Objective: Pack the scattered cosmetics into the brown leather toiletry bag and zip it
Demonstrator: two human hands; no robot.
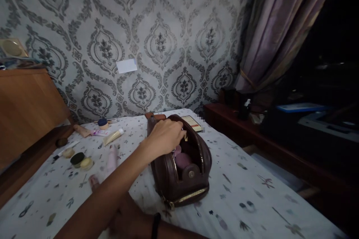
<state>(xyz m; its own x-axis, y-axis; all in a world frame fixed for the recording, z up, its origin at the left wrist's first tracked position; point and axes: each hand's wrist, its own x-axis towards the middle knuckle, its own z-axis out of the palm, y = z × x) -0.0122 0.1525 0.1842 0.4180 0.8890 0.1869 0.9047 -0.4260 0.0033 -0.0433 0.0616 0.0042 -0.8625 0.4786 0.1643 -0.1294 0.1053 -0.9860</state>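
A dark brown zip pouch (168, 179) lies open on the patterned bedsheet (252, 194). Inside it I see pink sponges (182, 158) and a round brown lid (192, 174). My left hand (165, 135) rests on the pouch's far left rim, its fingers curled over the edge into the opening. My right hand (126, 218) is blurred and low in the view, crossing under my left forearm just left of the pouch's near end. A black band (156, 226) is on that wrist. What the right hand holds is hidden.
Several cosmetics lie on the sheet to the left: tubes (113, 136), small round jars (81, 160) and a blue-lidded pot (103, 123). A flat box (192, 123) sits behind the pouch. A wooden cabinet (25, 112) stands at left, a dark shelf (238, 123) and curtain (275, 26) at right.
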